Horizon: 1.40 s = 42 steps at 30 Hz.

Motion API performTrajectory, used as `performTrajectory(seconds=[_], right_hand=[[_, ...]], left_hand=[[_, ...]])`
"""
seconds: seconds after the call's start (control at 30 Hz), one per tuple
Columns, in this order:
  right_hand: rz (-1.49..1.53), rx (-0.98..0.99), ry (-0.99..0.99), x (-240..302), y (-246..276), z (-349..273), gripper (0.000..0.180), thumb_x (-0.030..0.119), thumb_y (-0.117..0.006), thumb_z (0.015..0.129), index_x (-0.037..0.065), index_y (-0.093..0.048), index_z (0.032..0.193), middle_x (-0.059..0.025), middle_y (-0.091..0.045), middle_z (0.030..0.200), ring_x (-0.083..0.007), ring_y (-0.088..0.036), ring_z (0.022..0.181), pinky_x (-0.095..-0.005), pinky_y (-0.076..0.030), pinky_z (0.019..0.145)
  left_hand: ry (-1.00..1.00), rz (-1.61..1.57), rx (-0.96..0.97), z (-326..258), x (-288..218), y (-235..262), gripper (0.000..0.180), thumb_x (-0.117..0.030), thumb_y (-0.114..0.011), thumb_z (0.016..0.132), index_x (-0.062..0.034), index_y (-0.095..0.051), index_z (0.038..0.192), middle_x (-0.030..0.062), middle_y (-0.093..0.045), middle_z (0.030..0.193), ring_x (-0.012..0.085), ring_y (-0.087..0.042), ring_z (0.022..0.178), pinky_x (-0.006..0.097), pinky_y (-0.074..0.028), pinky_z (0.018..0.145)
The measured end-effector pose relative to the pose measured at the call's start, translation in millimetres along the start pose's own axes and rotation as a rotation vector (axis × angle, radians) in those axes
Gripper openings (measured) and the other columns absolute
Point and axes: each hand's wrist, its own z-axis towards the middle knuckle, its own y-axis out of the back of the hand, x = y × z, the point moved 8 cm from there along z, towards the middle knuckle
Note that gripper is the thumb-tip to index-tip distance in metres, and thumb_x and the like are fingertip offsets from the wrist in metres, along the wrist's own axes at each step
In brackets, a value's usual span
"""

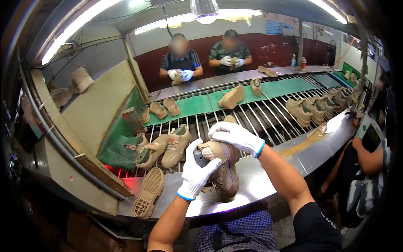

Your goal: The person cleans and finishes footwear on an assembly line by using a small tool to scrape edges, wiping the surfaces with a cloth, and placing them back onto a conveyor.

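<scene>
A brown-tan shoe (226, 166) is tilted toe-down over the metal ledge, with a grey form (200, 159) showing in its opening. My left hand (197, 171), in a white knit glove, is closed around the shoe's side at that opening. My right hand (238, 137), gloved the same way, curls its fingers over the shoe's raised end. A tan piece (230, 119) shows just beyond the right fingers; whether they touch it I cannot tell. To the left, a loose tan sole (149, 192) lies tread-up beside several tan shoes (176, 145).
A roller conveyor (262, 119) with green panels (193, 106) crosses ahead, carrying several soles and shoes. A row of shoes (317, 107) stands at right. Two gloved co-workers (180, 63) handle shoes opposite; another person (369, 155) sits at right. A tan panel (105, 105) borders the left.
</scene>
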Motion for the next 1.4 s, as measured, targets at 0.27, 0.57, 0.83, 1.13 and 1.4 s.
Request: performTrajectory(seconds=[0.27,0.57,0.83,1.13,1.4], right_hand=[[0.491,-0.329,-0.029,-55,-59,1,0.053,0.019,-0.068,0.102,0.004,-0.056,0.151,-0.0089,-0.059,0.149,-0.0206,-0.053,0.141,-0.0365,-0.04,0.122],[-0.652,-0.029,-0.091,-44,-28,-60,0.059,0.045,-0.067,0.1,0.008,-0.062,0.146,-0.021,-0.064,0.146,-0.0365,-0.059,0.138,-0.0472,-0.045,0.118],[-1.348,-0.206,-0.673,-152,86,-317,0.049,0.008,-0.067,0.087,0.016,-0.062,0.135,-0.0177,-0.064,0.119,-0.041,-0.065,0.105,-0.0537,-0.056,0.09],[-0.886,-0.158,-0.291,-32,-8,-228,0.035,0.032,-0.065,0.102,0.007,-0.069,0.126,-0.0206,-0.076,0.107,-0.039,-0.074,0.101,-0.0473,-0.058,0.088],[-0.962,0.181,-0.237,-10,-109,-133,0.034,0.034,-0.061,0.105,0.001,-0.065,0.099,-0.021,-0.072,0.081,-0.0404,-0.073,0.07,-0.0508,-0.059,0.066]], left_hand=[[0.052,-0.135,-0.204,-18,39,33,0.078,-0.006,-0.085,0.087,-0.0041,-0.04,0.152,0.016,-0.056,0.138,0.0249,-0.06,0.125,0.04,-0.054,0.109],[0.382,0.113,-0.337,-79,86,95,0.068,-0.028,-0.091,0.088,-0.0008,-0.052,0.137,0.0162,-0.071,0.12,0.0213,-0.068,0.109,0.038,-0.057,0.097],[0.49,0.773,0.163,-178,104,63,0.078,-0.072,-0.068,0.093,0.0013,-0.066,0.121,0.0213,-0.075,0.091,0.0417,-0.075,0.089,0.051,-0.058,0.084],[-0.295,0.855,0.091,-140,23,4,0.114,-0.041,-0.1,0.062,0.0002,-0.044,0.152,0.0251,-0.052,0.145,0.0462,-0.048,0.135,0.056,-0.044,0.111],[-0.112,0.902,0.301,-104,52,-8,0.107,-0.048,-0.095,0.068,0.0046,-0.048,0.149,0.0225,-0.065,0.131,0.0427,-0.064,0.116,0.051,-0.053,0.1]])
